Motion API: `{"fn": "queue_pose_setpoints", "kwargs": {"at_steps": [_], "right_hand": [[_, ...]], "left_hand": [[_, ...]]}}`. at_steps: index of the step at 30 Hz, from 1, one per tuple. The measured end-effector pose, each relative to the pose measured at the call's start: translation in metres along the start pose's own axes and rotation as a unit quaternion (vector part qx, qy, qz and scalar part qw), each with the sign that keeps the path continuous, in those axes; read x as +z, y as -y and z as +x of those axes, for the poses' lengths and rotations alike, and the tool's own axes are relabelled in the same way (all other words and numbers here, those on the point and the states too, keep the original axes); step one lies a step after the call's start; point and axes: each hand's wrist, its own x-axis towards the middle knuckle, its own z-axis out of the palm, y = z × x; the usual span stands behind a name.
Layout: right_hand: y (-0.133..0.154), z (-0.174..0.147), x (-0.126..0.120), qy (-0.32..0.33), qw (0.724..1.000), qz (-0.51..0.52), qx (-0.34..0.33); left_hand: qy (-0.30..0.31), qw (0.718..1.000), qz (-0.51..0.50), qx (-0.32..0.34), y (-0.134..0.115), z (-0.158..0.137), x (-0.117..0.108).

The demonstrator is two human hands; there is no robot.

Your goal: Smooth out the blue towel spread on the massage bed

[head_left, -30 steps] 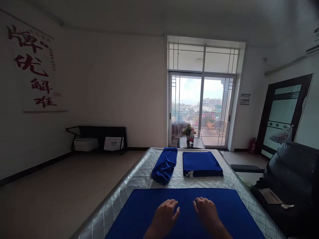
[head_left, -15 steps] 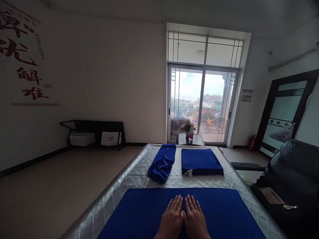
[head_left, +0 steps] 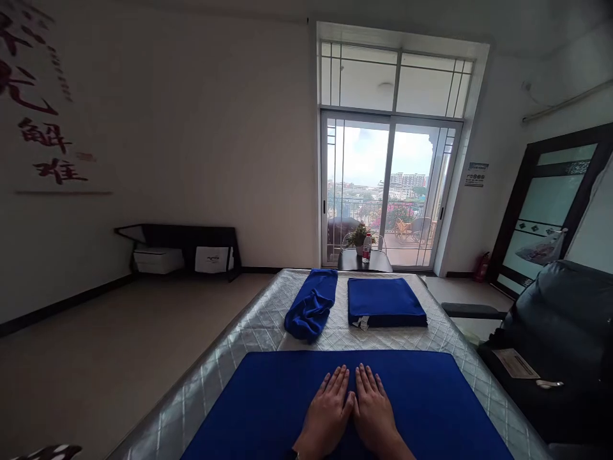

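While two hands press flat, a big blue cloth lies spread on the bed.

From the head camera, the blue cloth is smooth and wide and covers the near part of the shiny quilted bed cover. Farther back on the bed lie a crumpled blue cloth and, just beside it, a neatly folded blue cloth. The left hand and the right hand lie side by side, thumbs touching, fingers stretched out flat on the big cloth, gripping nothing. A black chair stands to the right.
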Motion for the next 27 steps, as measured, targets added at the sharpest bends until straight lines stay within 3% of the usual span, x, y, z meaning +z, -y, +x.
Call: {"fn": "queue_pose_setpoints", "kwargs": {"at_steps": [19, 27], "right_hand": [[-0.010, -0.007, 0.002, -0.018, 1.000, 0.014, 0.017], [-0.013, -0.008, 0.004, -0.030, 0.999, 0.008, 0.026]], "left_hand": [[0.043, 0.998, -0.026, -0.035, -0.009, -0.001, -0.016], [0.043, 0.998, -0.032, -0.042, -0.002, -0.007, -0.019]]}}
